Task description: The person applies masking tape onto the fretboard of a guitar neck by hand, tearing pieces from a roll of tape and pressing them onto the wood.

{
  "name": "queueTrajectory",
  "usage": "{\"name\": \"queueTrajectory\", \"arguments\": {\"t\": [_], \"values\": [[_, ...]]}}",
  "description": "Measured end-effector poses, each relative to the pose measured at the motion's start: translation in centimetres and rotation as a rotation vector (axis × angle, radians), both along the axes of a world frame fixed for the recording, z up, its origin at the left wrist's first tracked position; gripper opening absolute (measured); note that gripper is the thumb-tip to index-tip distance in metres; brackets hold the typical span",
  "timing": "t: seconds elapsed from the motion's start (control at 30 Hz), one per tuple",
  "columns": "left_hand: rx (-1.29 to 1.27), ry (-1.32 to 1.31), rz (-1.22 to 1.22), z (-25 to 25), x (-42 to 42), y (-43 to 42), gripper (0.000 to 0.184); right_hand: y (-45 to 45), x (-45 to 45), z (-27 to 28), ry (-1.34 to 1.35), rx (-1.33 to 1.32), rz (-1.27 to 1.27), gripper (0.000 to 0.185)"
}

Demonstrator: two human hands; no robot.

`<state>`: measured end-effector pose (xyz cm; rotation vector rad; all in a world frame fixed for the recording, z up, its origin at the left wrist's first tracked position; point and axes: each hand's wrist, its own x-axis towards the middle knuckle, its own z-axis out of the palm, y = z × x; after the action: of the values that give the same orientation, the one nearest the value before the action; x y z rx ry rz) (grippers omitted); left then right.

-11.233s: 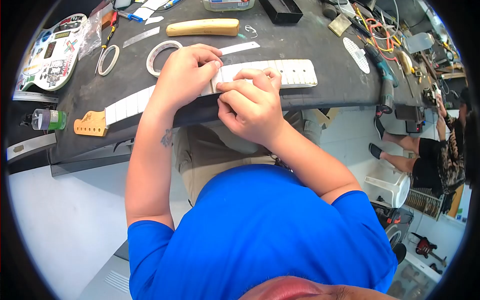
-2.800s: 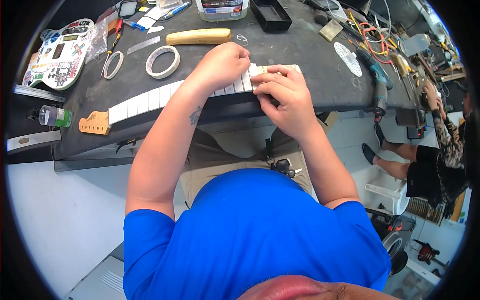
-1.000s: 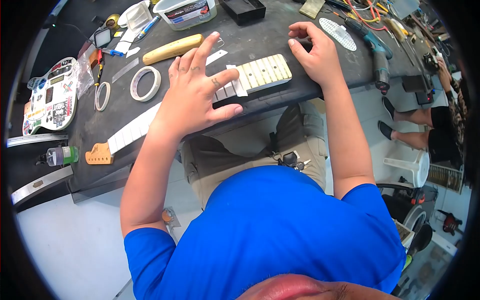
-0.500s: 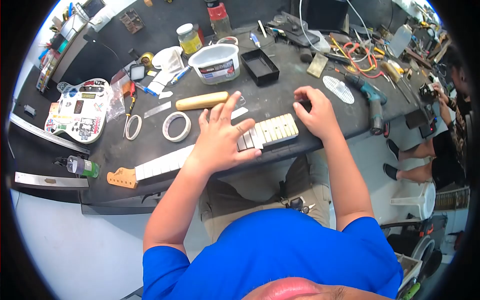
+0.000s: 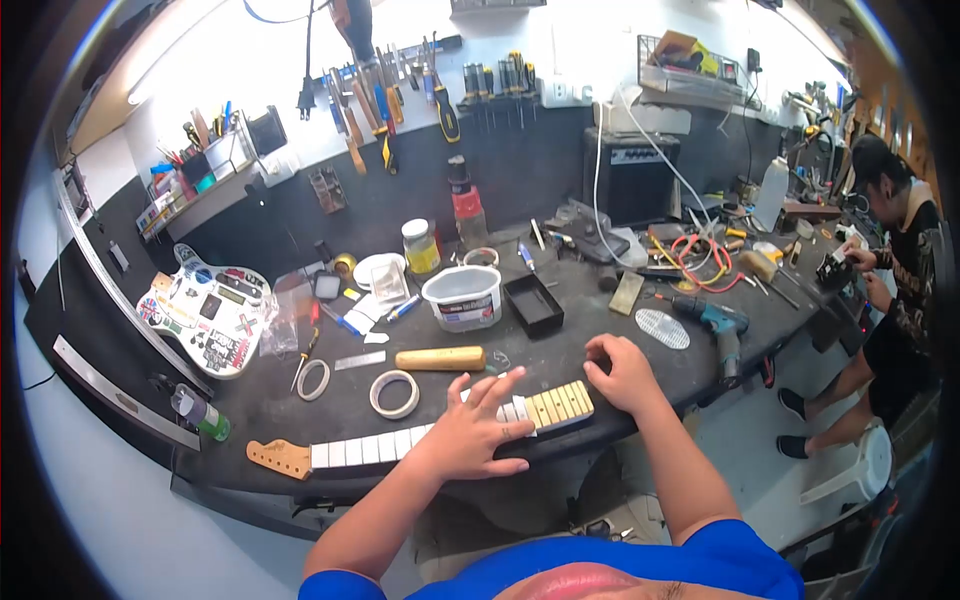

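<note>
A guitar neck lies along the front of the bench, its wooden headstock to the left. White strips, apparently tape, cover much of the fretboard; the pale wood and frets show at the right end. My left hand rests spread over the middle of the neck, fingers apart, hiding part of it. Beside the neck's right end is my right hand, fingers loosely curled and thumb apart, with nothing visible in it. A roll of masking tape and a wooden block with rounded ends lie behind the neck.
Behind stand a plastic tub and a black tray. To the right lies a cordless drill. A stickered guitar body, another tape roll and a metal ruler are leftward. Another person works at far right.
The head view has tilted up, showing more of the wall and tools. My left hand stays spread over the neck; my right hand remains curled near its end.
</note>
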<state>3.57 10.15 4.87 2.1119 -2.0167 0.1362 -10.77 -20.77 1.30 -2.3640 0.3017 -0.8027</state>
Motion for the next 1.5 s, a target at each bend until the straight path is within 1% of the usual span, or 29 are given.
{"name": "queueTrajectory", "arguments": {"t": [0.07, 0.17, 0.2, 0.23, 0.27, 0.3, 0.33, 0.37, 0.4, 0.47, 0.53, 0.67, 0.7, 0.8, 0.83, 0.93, 0.97, 1.07, 1.1, 1.2, 1.3, 1.43, 1.5], "values": [[-0.014, -0.005, -0.001, 0.8, -0.3, 0.1, 0.057, -0.2, 0.2, -0.5, -0.006, 0.009, -0.002, 0.03], [-0.064, 0.298, 0.056, 1.5, 0.9, -0.4, 0.051, -0.4, 0.3, -1.0, -0.008, 0.037, -0.004, 0.029], [-0.162, 0.302, 0.099, 1.3, 2.1, -0.6, 0.044, -0.7, 0.4, -1.0, -0.019, 0.036, -0.012, 0.029], [-0.258, 0.53, 0.302, 0.0, 3.3, -1.2, 0.038, -0.9, 0.6, -1.0, -0.012, 0.046, -0.019, 0.029], [-0.191, 0.493, 0.428, 0.7, 4.3, -1.7, 0.03, -0.9, 0.5, -1.3, 0.011, 0.069, -0.028, 0.028], [-0.203, 0.4, 0.527, 0.1, 5.4, -1.8, 0.022, -0.9, 0.4, -1.4, 0.017, 0.082, -0.025, 0.028], [-0.021, 0.328, 0.626, 1.4, 5.4, -1.8, 0.023, -1.2, 0.7, -1.5, 0.03, 0.096, -0.023, 0.028], [0.069, 0.282, 0.694, 0.8, 6.2, -2.0, 0.023, -1.5, 0.8, -1.6, 0.01, 0.112, -0.006, 0.028], [0.072, 0.215, 0.698, -0.5, 7.1, -2.2, 0.023, -1.4, 0.7, -1.6, -0.005, 0.135, 0.01, 0.027], [0.095, 0.174, 0.662, -2.0, 8.5, -2.6, 0.019, -1.3, 0.5, -1.3, 0.011, 0.217, 0.018, 0.027], [0.08, 0.122, 0.635, -1.0, 8.1, -3.0, 0.014, -1.5, 0.7, -1.5, 0.01, 0.252, 0.007, 0.027], [0.121, 0.09, 0.694, -0.2, 7.9, -3.9, 0.015, -1.6, 0.6, -1.4, 0.017, 0.275, 0.017, 0.028], [0.121, 0.167, 0.696, 0.2, 7.7, -4.0, 0.014, -1.6, 0.6, -1.2, 0.019, 0.275, 0.018, 0.028], [0.123, 0.199, 0.619, 1.1, 6.1, -4.1, 0.014, -1.9, 0.7, -1.3, 0.019, 0.27, 0.019, 0.028], [0.196, 0.238, 0.603, 1.5, 5.5, -4.2, 0.018, -2.0, 0.7, -1.4, 0.018, 0.273, 0.022, 0.028], [0.2, 0.118, 0.574, 0.9, 6.1, -4.5, 0.021, -2.1, 0.7, -1.7, 0.026, 0.283, 0.02, 0.029], [0.253, 0.177, 0.608, 1.3, 6.4, -4.9, 0.018, -2.1, 0.7, -1.8, 0.018, 0.288, 0.022, 0.029], [0.283, 0.343, 0.644, 2.5, 7.1, -5.2, 0.02, -2.1, 0.8, -1.9, 0.031, 0.289, 0.017, 0.027], [0.322, 0.344, 0.646, 2.7, 7.2, -5.2, 0.022, -2.0, 0.8, -1.5, 0.048, 0.291, 0.015, 0.025], [0.369, 0.227, 0.642, 1.8, 7.1, -5.3, 0.022, -2.0, 0.8, -1.5, 0.05, 0.283, 0.016, 0.022], [0.326, 0.038, 0.614, 1.0, 6.2, -5.2, 0.024, -2.1, 0.8, -1.6, 0.038, 0.285, 0.019, 0.022], [0.306, -0.053, 0.595, 1.0, 5.6, -5.5, 0.022, -1.9, 0.8, -1.6, 0.042, 0.276, 0.017, 0.022], [0.334, -0.077, 0.589, 0.9, 5.7, -6.2, 0.021, -1.9, 0.8, -1.8, 0.041, 0.262, 0.015, 0.027]]}}
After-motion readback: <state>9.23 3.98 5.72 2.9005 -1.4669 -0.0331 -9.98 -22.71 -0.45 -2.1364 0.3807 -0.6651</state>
